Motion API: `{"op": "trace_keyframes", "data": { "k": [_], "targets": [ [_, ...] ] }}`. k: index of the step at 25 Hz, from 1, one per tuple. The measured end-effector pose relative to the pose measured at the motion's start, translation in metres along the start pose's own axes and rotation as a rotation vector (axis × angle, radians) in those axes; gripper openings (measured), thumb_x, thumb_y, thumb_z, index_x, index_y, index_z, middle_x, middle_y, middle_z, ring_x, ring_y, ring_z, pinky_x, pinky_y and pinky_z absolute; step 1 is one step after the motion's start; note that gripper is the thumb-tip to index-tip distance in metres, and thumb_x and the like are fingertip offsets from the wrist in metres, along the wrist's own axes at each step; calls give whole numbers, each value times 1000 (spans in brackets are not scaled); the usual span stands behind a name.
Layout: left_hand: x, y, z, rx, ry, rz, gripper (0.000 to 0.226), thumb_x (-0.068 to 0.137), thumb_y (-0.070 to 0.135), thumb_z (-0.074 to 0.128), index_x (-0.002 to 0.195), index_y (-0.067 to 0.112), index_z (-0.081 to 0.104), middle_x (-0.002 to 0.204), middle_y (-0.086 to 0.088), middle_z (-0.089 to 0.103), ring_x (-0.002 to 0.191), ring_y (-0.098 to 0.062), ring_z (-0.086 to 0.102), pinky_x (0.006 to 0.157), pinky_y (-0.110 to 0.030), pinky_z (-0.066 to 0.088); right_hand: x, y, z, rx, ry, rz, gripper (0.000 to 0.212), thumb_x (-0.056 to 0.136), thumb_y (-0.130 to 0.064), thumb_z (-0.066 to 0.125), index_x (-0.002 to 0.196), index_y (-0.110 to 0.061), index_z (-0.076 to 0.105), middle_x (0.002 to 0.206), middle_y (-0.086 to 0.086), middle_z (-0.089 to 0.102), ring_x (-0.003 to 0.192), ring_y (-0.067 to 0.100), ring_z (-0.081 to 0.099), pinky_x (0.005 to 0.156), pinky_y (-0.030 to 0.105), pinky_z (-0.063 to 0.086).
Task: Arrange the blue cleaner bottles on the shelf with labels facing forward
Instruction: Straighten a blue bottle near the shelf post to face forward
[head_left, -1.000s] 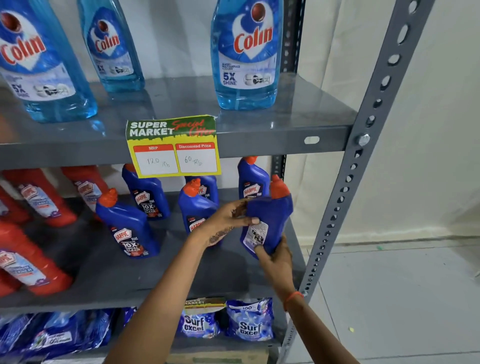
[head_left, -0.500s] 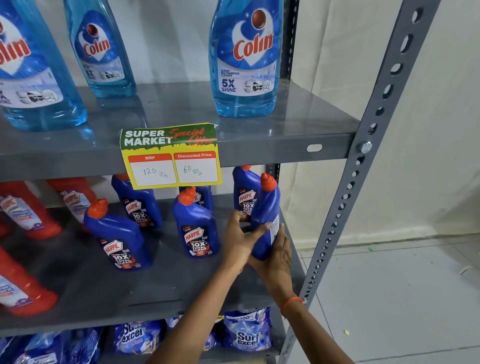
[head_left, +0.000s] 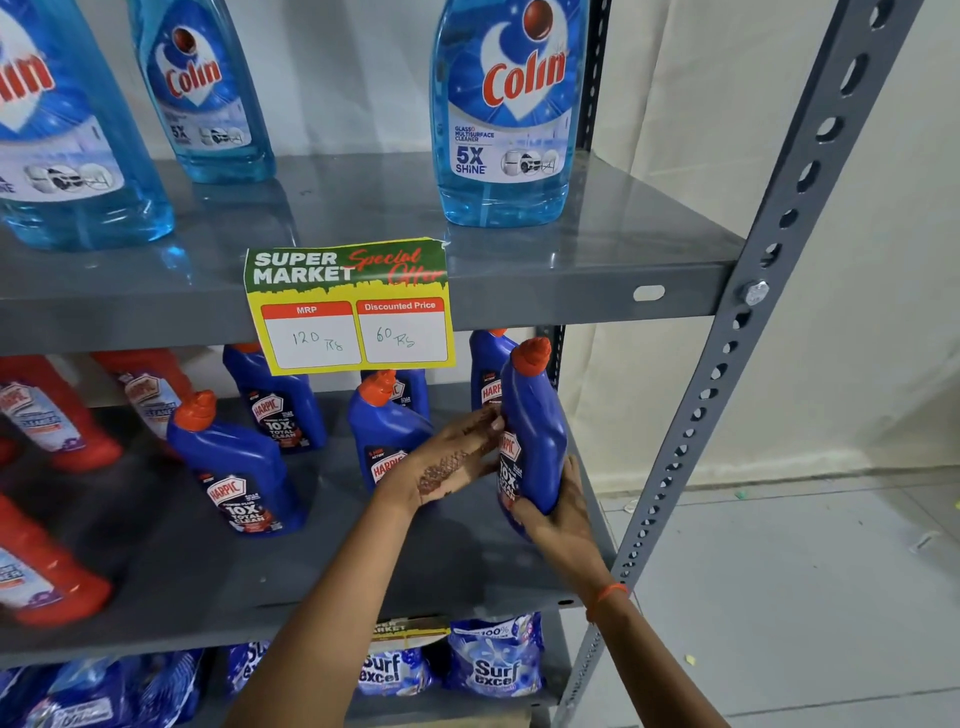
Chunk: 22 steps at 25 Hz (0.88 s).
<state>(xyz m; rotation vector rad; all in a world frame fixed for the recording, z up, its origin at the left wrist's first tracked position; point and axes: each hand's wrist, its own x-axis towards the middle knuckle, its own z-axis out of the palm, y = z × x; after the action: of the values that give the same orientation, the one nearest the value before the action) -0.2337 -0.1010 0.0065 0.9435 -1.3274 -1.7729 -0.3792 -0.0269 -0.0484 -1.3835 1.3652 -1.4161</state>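
Observation:
A blue cleaner bottle (head_left: 535, 426) with an orange cap stands upright at the right end of the middle shelf (head_left: 218, 566). Its label points left, toward the shelf's inside. My right hand (head_left: 558, 514) grips its lower body from the front right. My left hand (head_left: 454, 457) presses flat against its label side. Several more blue bottles stand on the same shelf: one at front left (head_left: 236, 467), one behind it (head_left: 278, 400), one (head_left: 384, 431) partly hidden by my left hand, and one at the back right (head_left: 485, 369).
Red cleaner bottles (head_left: 52, 415) fill the shelf's left side. Light blue glass-cleaner bottles (head_left: 506, 114) stand on the upper shelf, which carries a yellow price tag (head_left: 348, 306). Detergent pouches (head_left: 493, 660) lie on the bottom shelf. A grey perforated upright (head_left: 737, 338) bounds the right.
The held bottle has been turned from its back label showing to its side, so its front label now points left, and set upright near the shelf's right end. Both hands stayed on it.

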Motion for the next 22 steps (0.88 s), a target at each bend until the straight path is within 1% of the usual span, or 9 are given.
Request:
{"op": "trace_keyframes", "data": {
  "k": [2,3,6,8,10,12,15,19,22],
  "targets": [
    [4,-6,-4,-90,-122,55,27,86,20,53,112,16,59,100,8,73,100,-7,65,76,-25,56,5,-1,-3,-9,-22,2,52,69,-29,68,112,-33,41,111,13,55,96,29,57,83,43,54],
    [7,-11,-5,-104,-113,82,28,87,21,53,114,23,59,107,9,71,105,-9,63,78,-31,56,9,-1,-3,-15,-4,15,53,71,-20,69,113,-34,39,111,11,55,97,27,57,85,42,53],
    [13,-30,2,-101,59,169,28,88,21,57,115,28,56,110,11,69,109,-14,62,78,-36,57,22,4,2,-26,85,65,56,77,9,59,117,-24,38,106,6,53,95,20,54,89,39,51],
    [16,-42,9,-103,166,241,32,88,17,58,119,24,54,108,10,70,107,-15,63,82,-31,57,29,6,7,0,108,104,54,77,15,54,123,-10,39,110,9,52,102,22,53,94,39,49],
    [16,-50,14,-55,252,292,36,86,15,61,119,25,52,109,11,69,106,-13,63,84,-24,55,35,11,9,27,104,142,55,77,18,49,127,-3,37,115,17,54,108,27,53,99,44,47],
    [15,-55,13,-22,303,301,37,85,14,62,118,26,51,112,7,65,106,-10,63,85,-23,54,38,17,11,18,92,171,53,79,18,47,127,-2,38,117,22,56,109,32,55,98,47,48],
    [15,-63,8,-18,334,315,34,83,14,65,113,24,54,113,4,65,105,-9,63,86,-25,54,36,27,14,32,86,197,48,83,14,45,126,-6,41,112,16,58,103,25,56,93,38,48],
    [8,-88,8,58,341,248,27,81,19,68,103,30,59,103,10,69,96,-5,66,74,-11,51,37,41,16,21,143,259,38,84,12,45,119,-3,48,102,14,60,95,25,56,86,38,49],
    [5,-104,3,135,331,162,29,81,19,68,107,28,57,106,6,67,95,1,63,72,-5,48,36,45,14,-43,152,305,37,82,11,44,116,-2,52,100,13,61,92,25,56,81,35,47]
  ]
}}
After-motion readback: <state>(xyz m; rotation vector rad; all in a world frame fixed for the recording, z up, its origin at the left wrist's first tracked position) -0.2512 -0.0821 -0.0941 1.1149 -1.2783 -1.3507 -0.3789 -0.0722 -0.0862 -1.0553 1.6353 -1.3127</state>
